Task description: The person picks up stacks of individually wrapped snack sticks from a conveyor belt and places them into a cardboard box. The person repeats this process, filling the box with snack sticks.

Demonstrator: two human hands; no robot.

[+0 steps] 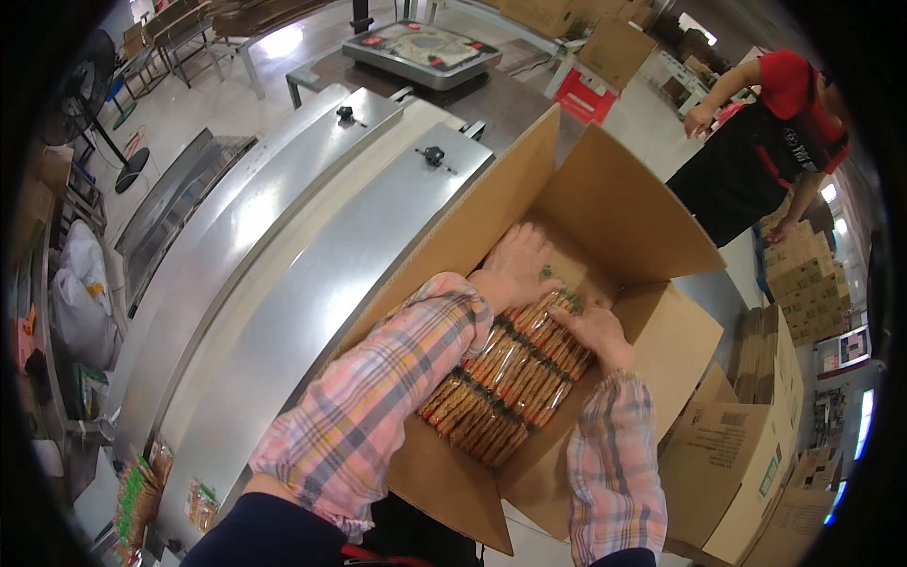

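Note:
An open cardboard box (616,205) stands before me with its flaps raised. Inside lie rows of clear-wrapped packets of brown, stick-like food (489,383), packed on edge. My left hand (516,266) reaches to the far left inside the box, palm down, fingers stretched out and thumb apart. Beside it, my right hand (599,329) rests at the far end of the packet rows, its thumb on top of the wrappers. Part of its fingers is hidden, so I cannot tell whether it grips a packet. Bare cardboard shows beyond the packets.
A steel-sided conveyor (312,283) runs along the box's left, with loose packets (202,503) at its near end. A platform scale (421,53) stands beyond. Cartons (723,461) are on the right. A person in a black apron (744,156) stands at the upper right.

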